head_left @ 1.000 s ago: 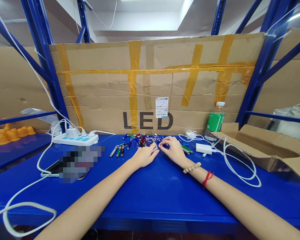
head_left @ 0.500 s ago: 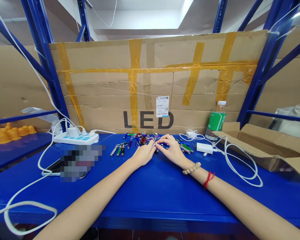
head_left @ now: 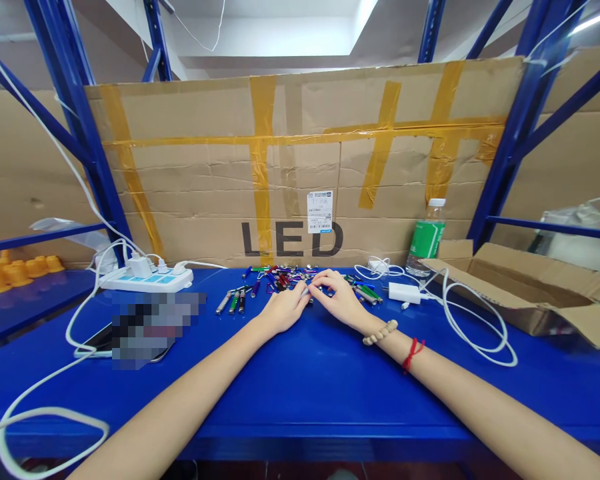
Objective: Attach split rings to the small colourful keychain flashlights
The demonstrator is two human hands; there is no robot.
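Both hands meet over the blue shelf top. My left hand (head_left: 284, 309) is closed, its thumb and fingers pinching a small silver tube (head_left: 305, 291), which is mostly hidden. My right hand (head_left: 337, 297) has its thumb and index finger pressed together at the other end of the same tube. Just beyond the fingers lies a pile of small coloured metal tubes (head_left: 283, 279), some with clips or rings. To the left of the pile, a silver tube (head_left: 223, 303), a green tube (head_left: 235, 301) and a black tube (head_left: 242, 301) lie side by side.
A white power strip (head_left: 150, 279) and phone-like devices (head_left: 97, 340) lie at left. On the right are a white adapter (head_left: 404, 293) with looped cable, a green-labelled bottle (head_left: 427, 239) and an open cardboard box (head_left: 530, 313). A taped cardboard sheet (head_left: 205, 200) stands behind.
The whole view has shifted slightly, so the surroundings sit a little further left. Both hands keep nearly the same pose, pinched together at the silver tube.
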